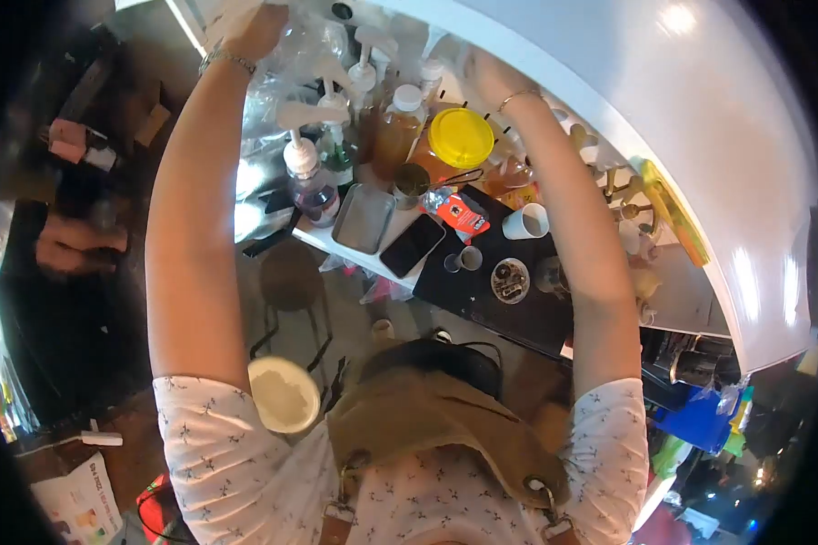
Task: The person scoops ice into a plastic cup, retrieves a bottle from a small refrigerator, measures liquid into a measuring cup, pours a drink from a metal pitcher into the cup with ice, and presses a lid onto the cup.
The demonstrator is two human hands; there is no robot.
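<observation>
Both my arms stretch up and forward over a cluttered counter. At the top left, my left hand (pixel 256 32) reaches beside clear plastic wrapping (pixel 314 41); its fingers are partly cut off by the frame edge. My right hand (pixel 489 76) is near the white panel's edge, behind pump bottles, its fingers blurred and largely hidden. Between the arms stand a pump bottle (pixel 315 193), an amber bottle with a white cap (pixel 398 136) and a jar with a yellow lid (pixel 462 138). What either hand holds, if anything, cannot be made out.
Nearer me lie a metal tray (pixel 364 219), a black phone (pixel 413 245), a white cup (pixel 525 222) and a round dish (pixel 510 281). A large white panel (pixel 700 91) curves along the right. Below are a stool (pixel 291 278) and a pale round tub (pixel 284 395).
</observation>
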